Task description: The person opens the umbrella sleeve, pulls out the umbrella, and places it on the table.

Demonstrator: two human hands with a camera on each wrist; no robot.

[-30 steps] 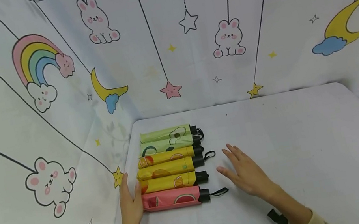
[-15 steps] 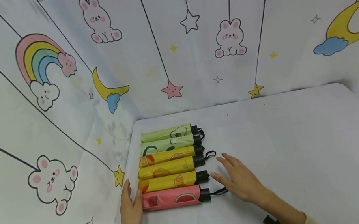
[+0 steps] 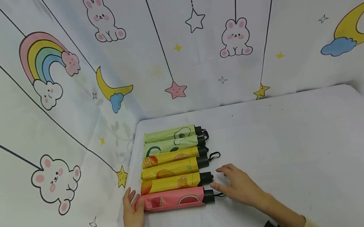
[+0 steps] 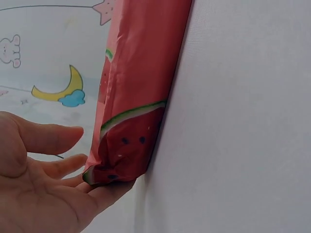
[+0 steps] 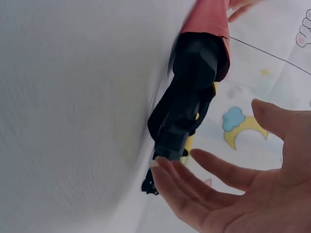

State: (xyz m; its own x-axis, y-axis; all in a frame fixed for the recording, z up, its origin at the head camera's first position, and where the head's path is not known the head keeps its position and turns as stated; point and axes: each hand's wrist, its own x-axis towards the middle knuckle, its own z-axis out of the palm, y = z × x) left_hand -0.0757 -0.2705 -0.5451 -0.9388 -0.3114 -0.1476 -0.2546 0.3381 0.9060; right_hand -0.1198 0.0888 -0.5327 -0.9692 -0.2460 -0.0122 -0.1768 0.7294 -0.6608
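A pink folding umbrella (image 3: 173, 200) with a watermelon print lies nearest the person, its black handle (image 3: 209, 196) pointing right. My left hand (image 3: 134, 215) is at its left end; in the left wrist view the fingers touch the end of the umbrella (image 4: 133, 136) while the thumb (image 4: 53, 140) stands apart from it. Beside the black handle and its wrist strap is my right hand (image 3: 240, 186), fingers loosely bent, thumb apart. In the right wrist view the fingertips overlap the dark handles (image 5: 194, 63) beyond; whether they touch cannot be told.
Behind the pink umbrella lie three yellow orange-print umbrellas (image 3: 170, 169) and two green avocado-print ones (image 3: 173, 145), side by side, handles right. They rest on a white table (image 3: 303, 157). A patterned white cloth wall (image 3: 210, 64) rises behind and at the left.
Both hands have come nearer the person, along the row. My right hand has also moved left, to the pink umbrella's handle. The umbrellas stay in place.
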